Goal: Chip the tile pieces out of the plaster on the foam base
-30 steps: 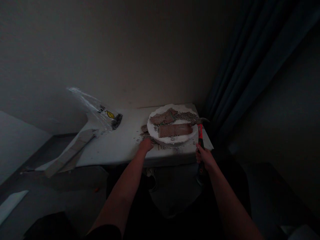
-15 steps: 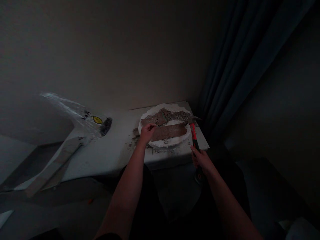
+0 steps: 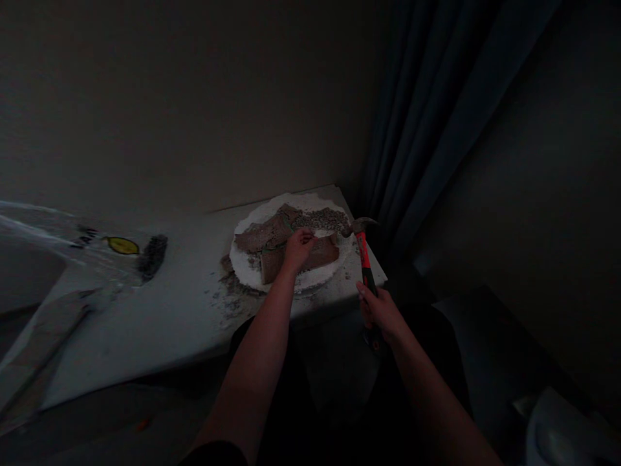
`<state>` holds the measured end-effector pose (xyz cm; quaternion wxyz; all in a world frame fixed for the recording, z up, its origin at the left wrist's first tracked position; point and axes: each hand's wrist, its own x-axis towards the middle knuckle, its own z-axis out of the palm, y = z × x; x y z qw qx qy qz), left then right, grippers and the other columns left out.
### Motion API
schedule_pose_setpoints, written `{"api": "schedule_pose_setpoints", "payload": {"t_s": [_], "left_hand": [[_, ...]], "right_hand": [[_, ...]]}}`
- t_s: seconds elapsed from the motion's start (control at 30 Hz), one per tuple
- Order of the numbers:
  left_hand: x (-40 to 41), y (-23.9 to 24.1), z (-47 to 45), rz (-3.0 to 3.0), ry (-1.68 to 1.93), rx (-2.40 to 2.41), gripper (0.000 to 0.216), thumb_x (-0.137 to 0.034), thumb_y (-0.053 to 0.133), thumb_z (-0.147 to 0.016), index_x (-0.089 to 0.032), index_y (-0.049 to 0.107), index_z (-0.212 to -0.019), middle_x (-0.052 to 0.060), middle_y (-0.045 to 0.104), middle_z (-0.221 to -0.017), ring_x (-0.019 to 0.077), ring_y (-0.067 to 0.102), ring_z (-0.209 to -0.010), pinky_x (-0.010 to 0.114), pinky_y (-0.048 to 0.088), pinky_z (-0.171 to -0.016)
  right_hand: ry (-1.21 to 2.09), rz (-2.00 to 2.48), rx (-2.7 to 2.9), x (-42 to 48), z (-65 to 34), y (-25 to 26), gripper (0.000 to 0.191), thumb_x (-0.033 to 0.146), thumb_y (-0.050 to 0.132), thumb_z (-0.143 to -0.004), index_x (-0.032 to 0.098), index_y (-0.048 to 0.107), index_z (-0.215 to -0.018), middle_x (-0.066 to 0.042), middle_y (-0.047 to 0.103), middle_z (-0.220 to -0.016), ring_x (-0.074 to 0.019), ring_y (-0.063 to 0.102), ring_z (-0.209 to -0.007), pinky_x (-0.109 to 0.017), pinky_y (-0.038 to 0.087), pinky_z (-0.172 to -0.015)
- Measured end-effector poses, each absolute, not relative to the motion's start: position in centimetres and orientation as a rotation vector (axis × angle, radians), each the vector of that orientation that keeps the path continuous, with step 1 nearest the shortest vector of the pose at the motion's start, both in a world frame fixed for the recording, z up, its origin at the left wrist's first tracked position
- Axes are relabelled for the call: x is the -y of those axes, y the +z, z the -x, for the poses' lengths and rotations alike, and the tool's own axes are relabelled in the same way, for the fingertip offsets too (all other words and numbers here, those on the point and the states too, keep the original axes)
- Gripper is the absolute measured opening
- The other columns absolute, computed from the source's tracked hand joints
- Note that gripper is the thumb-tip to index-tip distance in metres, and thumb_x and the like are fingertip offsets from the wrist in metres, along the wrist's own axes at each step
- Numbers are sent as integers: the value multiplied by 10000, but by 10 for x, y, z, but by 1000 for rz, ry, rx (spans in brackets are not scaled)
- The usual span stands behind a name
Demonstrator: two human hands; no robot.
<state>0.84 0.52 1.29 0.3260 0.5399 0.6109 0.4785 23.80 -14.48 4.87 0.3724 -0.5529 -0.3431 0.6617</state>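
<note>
From the head camera: one hammer (image 3: 362, 254), gripped by the right hand (image 3: 380, 309), its head at the white round slab (image 3: 252, 275). Left hand (image 3: 299, 248), fingers curled, pinches at two brown tile pieces (image 3: 272, 234) atop it.

A low white table (image 3: 184, 310) carries a round white disc (image 3: 252, 275) near its right end, grey rubble (image 3: 228, 285) scattered beside it, and a clear plastic bag (image 3: 92, 249) at left
</note>
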Motion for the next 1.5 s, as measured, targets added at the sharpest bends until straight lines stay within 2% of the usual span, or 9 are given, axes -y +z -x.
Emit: {"api": "schedule_pose_setpoints", "payload": {"t_s": [0.1,0.4,0.93,1.1,1.2,1.27,1.5], "left_hand": [[-4,15,-9,-1531,1165,-1664,145,-319,607,-778,-180,636,-804,24,693,-818,164,642,-803,298,496,-791],[1,17,-8,-1776,968,-1768,223,-383,589,-825,-192,704,-830,26,705,-772,169,611,-721,282,446,-690],[3,14,-9,-1836,936,-1785,220,-382,567,-853,-201,691,-832,31,706,-799,176,624,-749,285,444,-706],[4,9,-9,-1991,909,-1787,235,-370,513,-889,-203,678,-897,53,695,-920,186,613,-866,303,451,-819],[3,4,-10,-2053,877,-1799,249,-362,481,-908,-196,662,-951,79,678,-1000,200,600,-944,313,445,-870],[2,2,-11,-2066,845,-1824,260,-371,475,-912,-190,656,-954,85,674,-999,201,600,-924,311,447,-856],[3,-1,-12,-2016,876,-1842,279,-375,466,-910,-177,657,-956,71,689,-917,178,604,-782,294,444,-747]], "right_hand": [[1706,1432,900,146,-238,50,492,660,672,-728,207,482,-712,94,394,-444,-59,344,-329,-194,282,-305],[1748,1417,958,150,-235,51,487,664,654,-741,206,489,-717,96,388,-445,-58,336,-329,-192,274,-305],[1732,1465,920,149,-236,49,498,676,658,-729,209,486,-729,99,387,-444,-61,335,-325,-191,270,-305],[1712,1470,949,148,-236,52,515,709,619,-739,211,486,-719,89,386,-451,-68,332,-332,-202,267,-311],[1592,1463,1117,143,-238,60,529,729,481,-821,213,497,-707,71,385,-451,-81,327,-348,-221,258,-342],[1450,1442,1288,139,-239,65,524,697,416,-877,210,511,-709,48,421,-478,-95,366,-393,-233,276,-392],[1152,1598,1729,129,-226,67,446,546,372,-955,198,554,-743,-40,591,-662,-162,530,-616,-258,329,-562]]}}
